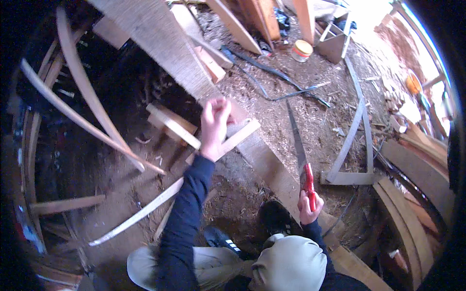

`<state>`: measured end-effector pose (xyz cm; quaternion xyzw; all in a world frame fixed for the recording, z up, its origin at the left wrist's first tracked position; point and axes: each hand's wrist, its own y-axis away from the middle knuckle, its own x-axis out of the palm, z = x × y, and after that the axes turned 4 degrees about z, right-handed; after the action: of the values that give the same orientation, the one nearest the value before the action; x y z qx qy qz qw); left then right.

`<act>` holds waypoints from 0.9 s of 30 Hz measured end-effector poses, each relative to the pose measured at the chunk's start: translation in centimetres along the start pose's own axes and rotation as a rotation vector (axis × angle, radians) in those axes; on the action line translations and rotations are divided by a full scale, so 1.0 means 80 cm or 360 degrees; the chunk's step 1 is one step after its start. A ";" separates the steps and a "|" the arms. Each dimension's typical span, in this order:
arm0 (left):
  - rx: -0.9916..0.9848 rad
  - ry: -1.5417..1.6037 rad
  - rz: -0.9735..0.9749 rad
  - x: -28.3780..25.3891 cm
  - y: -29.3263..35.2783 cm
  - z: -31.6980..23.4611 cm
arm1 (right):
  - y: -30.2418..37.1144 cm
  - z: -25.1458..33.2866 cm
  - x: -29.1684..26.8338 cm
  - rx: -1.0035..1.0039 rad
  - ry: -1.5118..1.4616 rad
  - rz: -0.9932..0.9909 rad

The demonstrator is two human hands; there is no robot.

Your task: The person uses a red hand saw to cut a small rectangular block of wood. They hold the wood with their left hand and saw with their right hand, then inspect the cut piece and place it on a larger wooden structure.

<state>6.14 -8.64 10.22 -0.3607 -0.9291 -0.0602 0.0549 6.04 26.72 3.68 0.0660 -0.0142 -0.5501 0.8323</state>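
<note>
My right hand [310, 207] is wrapped round the red handle of a hand saw [297, 138]. Its long blade points away from me, to the right of a long plank [267, 165] that runs from the upper left to the lower right. Over that plank is my left hand [215, 121], its fingers curled in; whether anything is between them is hidden. Beneath the left wrist a short pale wooden strip [241, 137] lies across the plank. The saw blade stands apart from this strip.
Curved wooden strips [92, 106] lean at the left. A jar with a yellow lid [302, 50] stands at the far side near a wooden tool box [335, 41]. To the right is an A-shaped wooden frame [357, 140], with curved boards [403, 228] beside it. Sawdust covers the ground.
</note>
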 end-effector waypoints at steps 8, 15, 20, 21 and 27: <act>0.0247 -0.1548 0.0514 -0.123 -0.082 -0.047 | -0.004 0.014 0.013 0.0031 0.0038 -0.0007; 0.0178 -0.1380 0.0433 -0.197 -0.087 0.045 | -0.014 0.019 0.019 -0.0088 0.0185 0.0040; 0.0720 -0.1394 0.0499 -0.163 -0.074 0.023 | -0.014 0.027 0.029 0.0008 0.0289 -0.0046; 0.0875 -0.1454 0.0641 -0.173 -0.073 0.030 | -0.012 0.026 0.033 0.0062 0.0265 -0.0051; 0.0439 -0.2147 0.0741 -0.240 -0.016 0.076 | -0.011 0.021 0.022 0.0110 0.0354 -0.0091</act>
<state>19.00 -21.35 1.37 -0.4976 -0.6590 0.3063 -0.4737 5.77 24.58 5.10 0.1558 0.0611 -0.5620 0.8100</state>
